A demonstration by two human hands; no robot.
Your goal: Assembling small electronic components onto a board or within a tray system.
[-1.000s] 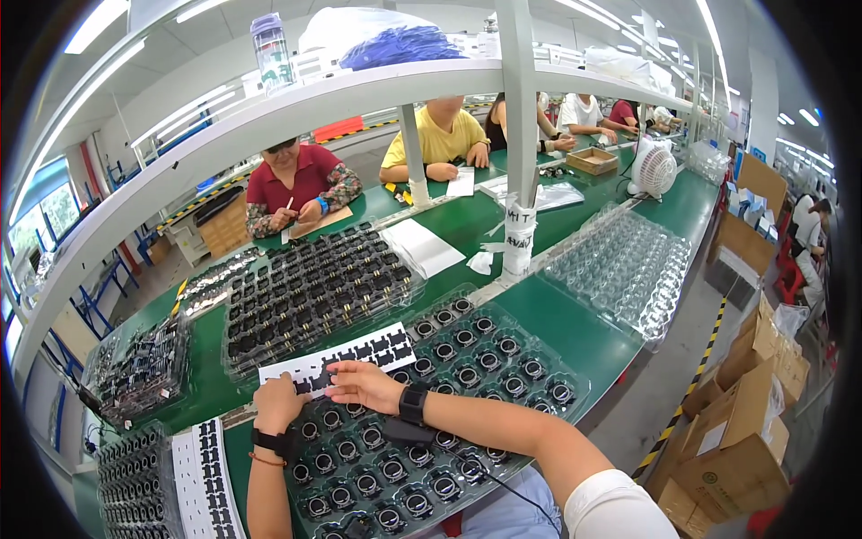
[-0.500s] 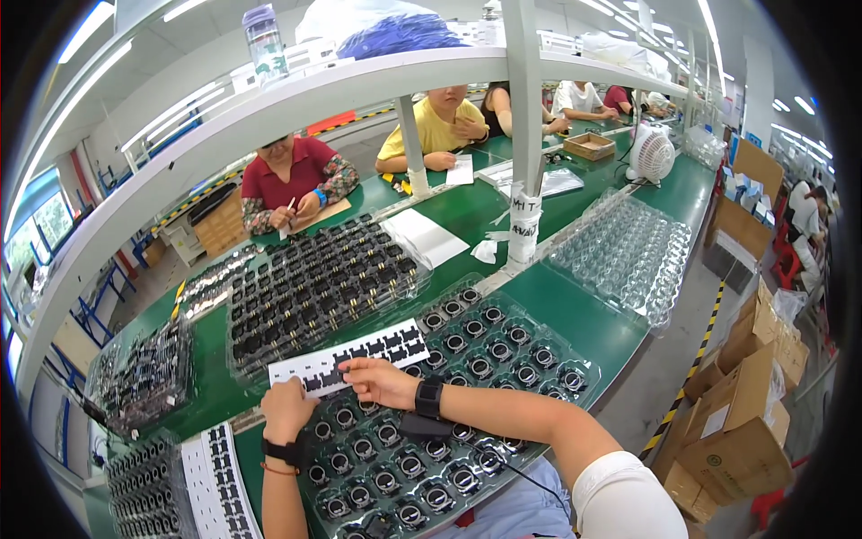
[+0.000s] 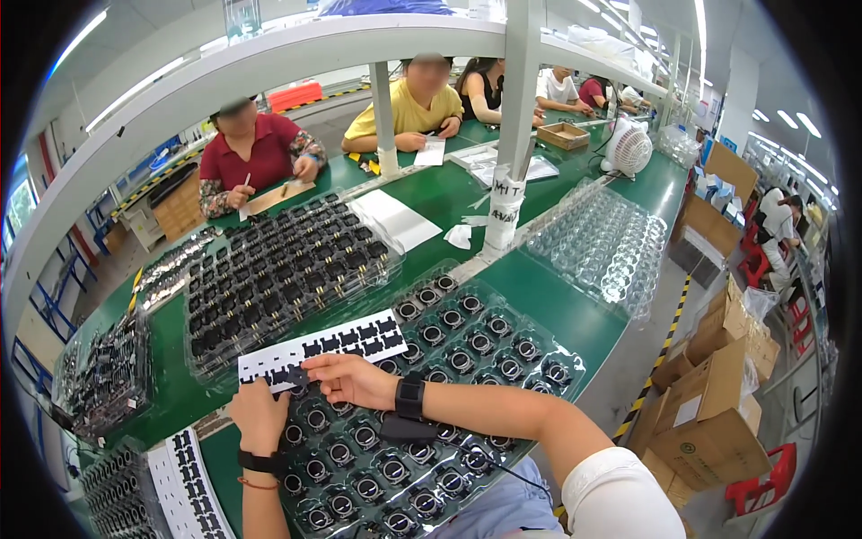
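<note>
A white backing sheet (image 3: 256, 363) with rows of black die-cut stickers lies across the upper left of a clear plastic tray (image 3: 564, 346). My left hand (image 3: 259, 415) grips the sheet's near left edge with bent fingers; its thumb side is partly hidden. Close beside it, my right hand (image 3: 357, 382) pinches a dark sticker (image 3: 294, 375) at the sheet's lower edge. Under my forearms, the tray's pockets hold several round black parts with silver rings (image 3: 368, 488). A black box with a cable (image 3: 409, 429) hangs below my right wrist.
Beyond the sheet stands a tray of black frames (image 3: 287, 274). Another sticker sheet (image 3: 171, 485) and parts tray (image 3: 117, 494) lie at lower left. Stacked clear trays (image 3: 593, 242) and a white fan (image 3: 627, 148) are at right. A shelf post (image 3: 516, 126) rises ahead; co-workers sit opposite.
The view has swung slightly, so the bench appears shifted left. My right fingertips have moved a little left along the sheet, toward my left hand, which still grips the edge.
</note>
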